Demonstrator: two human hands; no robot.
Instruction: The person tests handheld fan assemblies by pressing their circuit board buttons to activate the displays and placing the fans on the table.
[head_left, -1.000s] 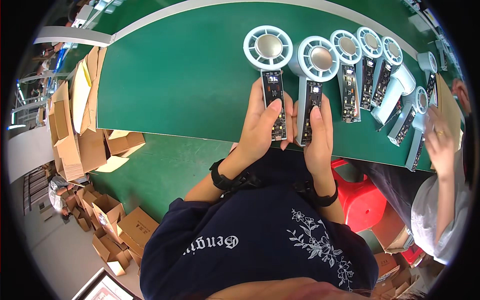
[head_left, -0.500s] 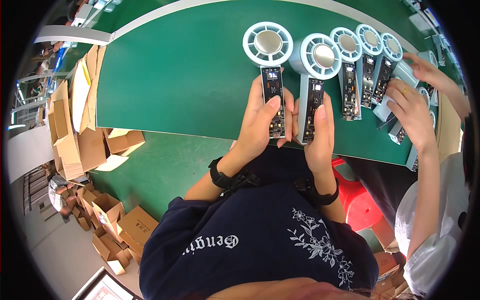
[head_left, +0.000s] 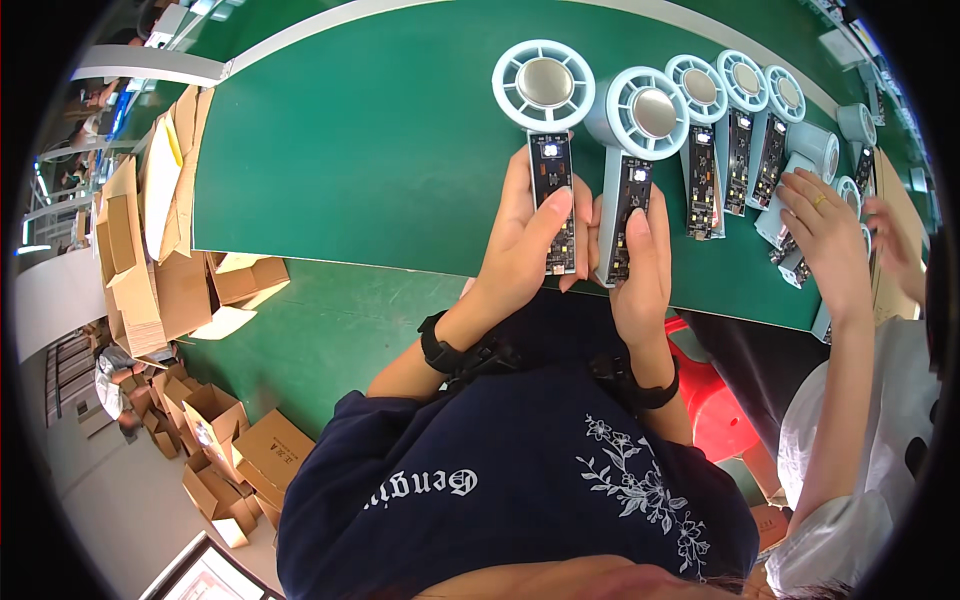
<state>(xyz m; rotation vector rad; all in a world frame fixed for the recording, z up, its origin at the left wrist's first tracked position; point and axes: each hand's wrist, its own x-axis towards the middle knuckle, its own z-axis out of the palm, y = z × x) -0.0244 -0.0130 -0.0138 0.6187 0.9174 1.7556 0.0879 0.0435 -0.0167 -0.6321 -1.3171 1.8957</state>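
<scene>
In my left hand point(head_left: 522, 235) is a light blue handheld fan point(head_left: 546, 85), its round slotted head pointing away from me. My thumb lies on the black circuit board exposed along its handle, where a small display glows. My right hand point(head_left: 638, 255) grips a second handheld fan point(head_left: 650, 112) close beside the first, thumb on its open board, display lit too. Both fans are held over the table's near edge. To the right, several more such fans point(head_left: 698, 88) lie in a row with their boards facing up.
A co-worker's hand point(head_left: 825, 225) rests near further fans point(head_left: 815, 150) at the right of the green table point(head_left: 350, 150). A red stool point(head_left: 715, 400) stands below the table. Open cardboard boxes point(head_left: 235, 430) fill the floor at left; another box point(head_left: 140, 270) stands by the table's left end.
Both fans in my hands have shifted very slightly right. The co-worker's far hand has drawn back from the fans toward the right edge, and a fan there now shows more fully.
</scene>
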